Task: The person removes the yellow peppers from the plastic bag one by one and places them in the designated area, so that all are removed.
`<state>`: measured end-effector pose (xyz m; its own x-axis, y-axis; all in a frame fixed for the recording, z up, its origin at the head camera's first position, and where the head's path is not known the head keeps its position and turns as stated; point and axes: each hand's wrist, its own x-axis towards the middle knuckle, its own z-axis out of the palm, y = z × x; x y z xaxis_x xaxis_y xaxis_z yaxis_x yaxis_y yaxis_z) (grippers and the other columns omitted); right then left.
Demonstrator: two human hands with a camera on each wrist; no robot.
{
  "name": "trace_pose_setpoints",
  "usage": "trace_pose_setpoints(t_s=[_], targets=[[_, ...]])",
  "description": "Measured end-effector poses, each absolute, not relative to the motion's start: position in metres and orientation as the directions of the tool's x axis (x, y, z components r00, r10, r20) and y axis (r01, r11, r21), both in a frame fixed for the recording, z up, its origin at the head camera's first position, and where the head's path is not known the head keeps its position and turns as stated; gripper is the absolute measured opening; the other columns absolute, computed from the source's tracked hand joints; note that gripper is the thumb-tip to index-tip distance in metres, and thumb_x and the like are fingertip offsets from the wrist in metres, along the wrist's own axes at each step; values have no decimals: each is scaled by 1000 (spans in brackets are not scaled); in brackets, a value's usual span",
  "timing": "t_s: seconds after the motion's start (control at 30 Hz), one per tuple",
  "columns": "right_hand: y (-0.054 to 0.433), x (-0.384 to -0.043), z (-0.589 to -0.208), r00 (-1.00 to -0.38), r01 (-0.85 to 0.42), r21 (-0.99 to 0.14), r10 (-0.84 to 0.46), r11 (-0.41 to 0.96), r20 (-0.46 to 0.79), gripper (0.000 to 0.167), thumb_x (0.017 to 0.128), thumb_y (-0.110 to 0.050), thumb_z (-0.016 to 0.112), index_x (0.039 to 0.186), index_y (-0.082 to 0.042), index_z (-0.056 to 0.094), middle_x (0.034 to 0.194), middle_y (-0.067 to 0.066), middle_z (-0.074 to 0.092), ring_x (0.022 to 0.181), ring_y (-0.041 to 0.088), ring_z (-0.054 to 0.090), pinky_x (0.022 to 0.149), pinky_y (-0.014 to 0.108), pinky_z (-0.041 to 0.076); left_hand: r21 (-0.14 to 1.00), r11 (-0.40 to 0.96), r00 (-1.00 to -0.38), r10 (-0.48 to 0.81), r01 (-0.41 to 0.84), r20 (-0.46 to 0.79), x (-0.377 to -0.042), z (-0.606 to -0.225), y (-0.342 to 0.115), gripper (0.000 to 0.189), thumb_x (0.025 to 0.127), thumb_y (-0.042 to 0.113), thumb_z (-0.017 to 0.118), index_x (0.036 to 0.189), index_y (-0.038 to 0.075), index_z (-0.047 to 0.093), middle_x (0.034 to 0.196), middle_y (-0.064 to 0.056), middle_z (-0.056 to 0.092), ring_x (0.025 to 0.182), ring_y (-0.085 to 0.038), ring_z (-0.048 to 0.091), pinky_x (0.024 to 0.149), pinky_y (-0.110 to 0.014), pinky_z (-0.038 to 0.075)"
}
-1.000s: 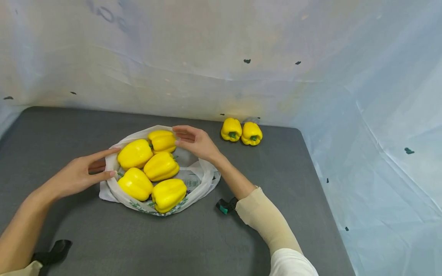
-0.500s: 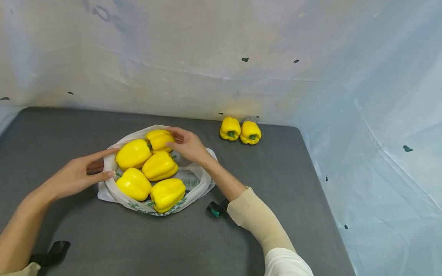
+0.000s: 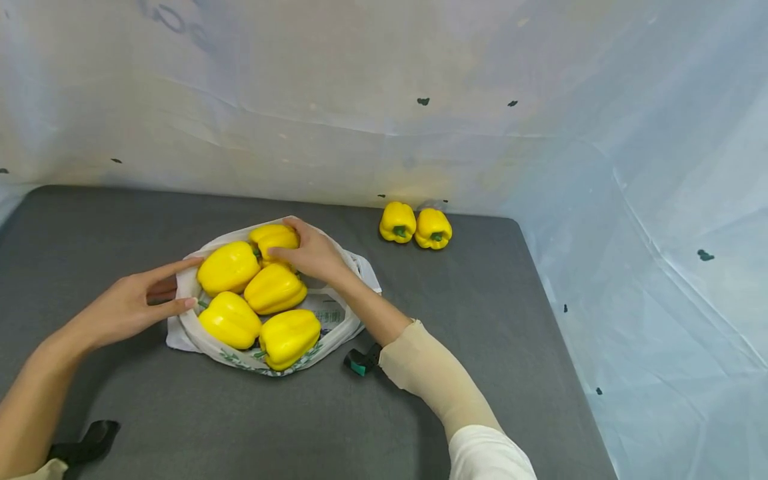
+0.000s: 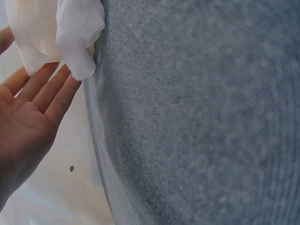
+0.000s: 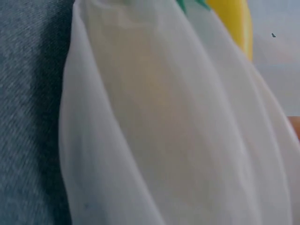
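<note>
Several yellow bell peppers (image 3: 275, 288) lie in a white plastic bag (image 3: 186, 283) with its mouth spread wide. At the bag's left rim, my left hand (image 3: 135, 303) touches the plastic with thumb and fingers apart; the left wrist view has the straight fingers (image 4: 61, 91) against the bag's folds (image 4: 77, 37). My right hand (image 3: 315, 253) reaches over the bag's right side and grips the rearmost bell pepper (image 3: 271, 237), thumb in front and fingers behind. White plastic (image 5: 159, 112) fills most of the right wrist view and hides nearly all of that hand.
Two more yellow bell peppers (image 3: 397, 223) sit side by side near the back edge of the dark grey table (image 3: 480, 320). Translucent sheeting (image 3: 336, 100) hangs behind and to the right. A black strap end with a green patch (image 3: 360, 363) hangs by the right forearm.
My right hand has moved left from beside the rearmost bell pepper, its thumb and fingers now around it. My left hand stays at the bag's rim.
</note>
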<state>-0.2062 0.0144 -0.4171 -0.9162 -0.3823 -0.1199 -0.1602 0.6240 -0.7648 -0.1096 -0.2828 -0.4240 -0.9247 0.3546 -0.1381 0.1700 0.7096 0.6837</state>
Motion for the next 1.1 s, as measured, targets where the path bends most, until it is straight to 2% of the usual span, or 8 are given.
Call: trace_pose_setpoints(t_s=[0.43,0.6,0.77,0.93,1.0,1.1], targets=[[1,-205,-419,-938,-37,-721,-272,691,-213,90,85,-60,70,157,-22,31,145,-4,51,118,11,57,97,28,49,688,700,-922,368,193,-116,-110,-425,-282,73,97,32,66,158,16,29,150,-33,36,121,-58,50,92,-68,43],[-3,-205,-420,-951,-35,-677,-232,735,-204,96,81,-66,70,155,-17,34,135,-1,58,103,10,60,85,25,51,683,702,-925,366,201,-104,-110,-425,-280,74,97,31,66,158,15,29,148,-35,38,119,-59,51,91,-69,43],[-7,-206,-422,-960,-59,-642,-219,765,-173,90,79,-68,70,148,-16,45,118,-4,64,90,8,61,74,21,50,677,713,-926,356,183,-124,-110,-426,-282,75,96,33,67,158,15,28,147,-35,39,120,-57,51,92,-67,44],[-5,-208,-424,-963,-75,-654,-224,753,-148,82,79,-63,73,143,-16,52,108,-7,66,87,7,60,73,20,49,680,713,-924,355,170,-141,-110,-427,-283,75,96,34,67,158,16,29,148,-34,38,121,-55,51,93,-66,44],[-2,-208,-424,-964,-78,-672,-229,737,-139,81,79,-61,75,143,-15,52,107,-6,66,87,7,61,73,20,50,682,712,-924,355,167,-144,-110,-427,-283,75,96,35,67,158,16,29,149,-33,38,122,-55,51,93,-66,44],[3,-208,-422,-965,-78,-695,-230,715,-129,86,79,-60,76,147,-15,47,116,-4,66,94,9,62,78,22,51,684,710,-922,358,168,-146,-112,-426,-283,74,96,35,67,158,16,29,150,-33,37,122,-56,50,93,-69,43]])
